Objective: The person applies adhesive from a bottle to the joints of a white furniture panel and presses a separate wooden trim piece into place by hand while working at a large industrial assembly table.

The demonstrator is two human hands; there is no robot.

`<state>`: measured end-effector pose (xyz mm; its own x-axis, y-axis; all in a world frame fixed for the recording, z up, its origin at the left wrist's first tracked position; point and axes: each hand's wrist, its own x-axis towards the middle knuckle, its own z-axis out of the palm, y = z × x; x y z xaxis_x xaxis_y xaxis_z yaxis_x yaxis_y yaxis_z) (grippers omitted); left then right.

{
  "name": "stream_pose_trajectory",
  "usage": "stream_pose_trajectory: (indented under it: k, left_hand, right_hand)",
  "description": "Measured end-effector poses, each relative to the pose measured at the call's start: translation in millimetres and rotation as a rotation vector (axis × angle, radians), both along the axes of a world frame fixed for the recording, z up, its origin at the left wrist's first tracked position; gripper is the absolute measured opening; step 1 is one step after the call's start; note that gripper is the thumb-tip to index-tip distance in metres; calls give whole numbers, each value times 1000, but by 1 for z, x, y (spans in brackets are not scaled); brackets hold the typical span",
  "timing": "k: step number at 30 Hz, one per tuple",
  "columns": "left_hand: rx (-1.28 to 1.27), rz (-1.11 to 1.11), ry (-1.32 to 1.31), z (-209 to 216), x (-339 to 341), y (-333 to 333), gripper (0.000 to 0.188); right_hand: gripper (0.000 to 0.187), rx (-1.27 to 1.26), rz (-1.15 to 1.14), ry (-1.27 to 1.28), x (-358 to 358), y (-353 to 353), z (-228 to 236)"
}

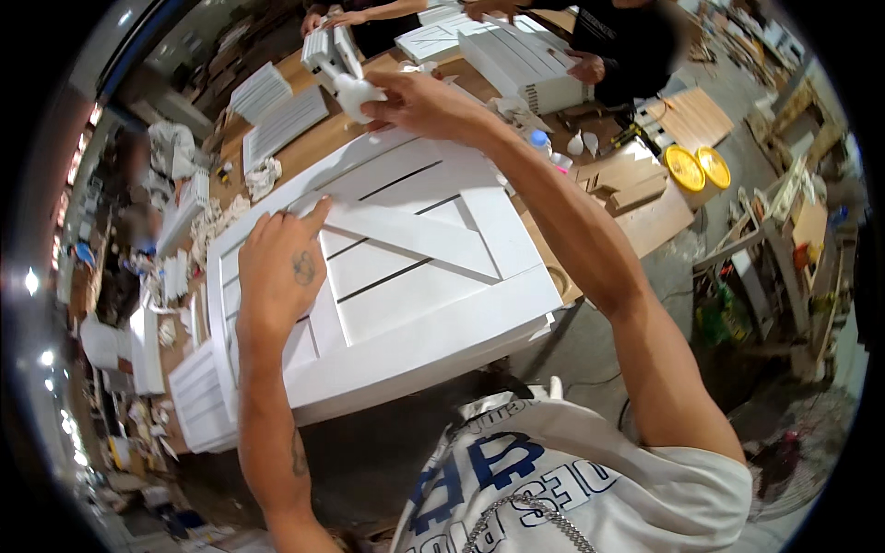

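Note:
A white panel door [406, 313] with a framed border, a diagonal brace and dark grooves between its slats lies flat before me, on top of another white piece. My left hand [281, 263] rests on its left part, fingers pointing away and the index finger stretched out along the brace's upper end. At the door's far edge, my right hand [419, 106] is closed round a white rounded thing [355, 97] with narrow tips pointing away. Its exact kind cannot be made out, and the fingers partly cover it.
White slatted panels [286, 124] lie on the wooden table at the far left. A co-worker in black stands behind stacked white panels [516, 60]; another person's hands show at the top. Yellow lids [684, 169], wood offcuts [636, 192] and a blue-capped bottle [538, 139] are on the right.

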<state>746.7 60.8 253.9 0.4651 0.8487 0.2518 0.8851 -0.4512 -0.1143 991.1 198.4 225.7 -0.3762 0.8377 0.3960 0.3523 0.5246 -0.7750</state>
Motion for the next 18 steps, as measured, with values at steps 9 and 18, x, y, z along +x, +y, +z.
stream_pose_trajectory:
  k: [9, 18]
  left_hand:
    - [-26, -95, 26, -2, -1, 10, 48]
    - [-73, -19, 77, 5, 2, 5, 54]
  right_hand:
    - [43, -19, -4, 22, 5, 4, -6]
    - [45, -50, -30, 28, 1, -8, 3]
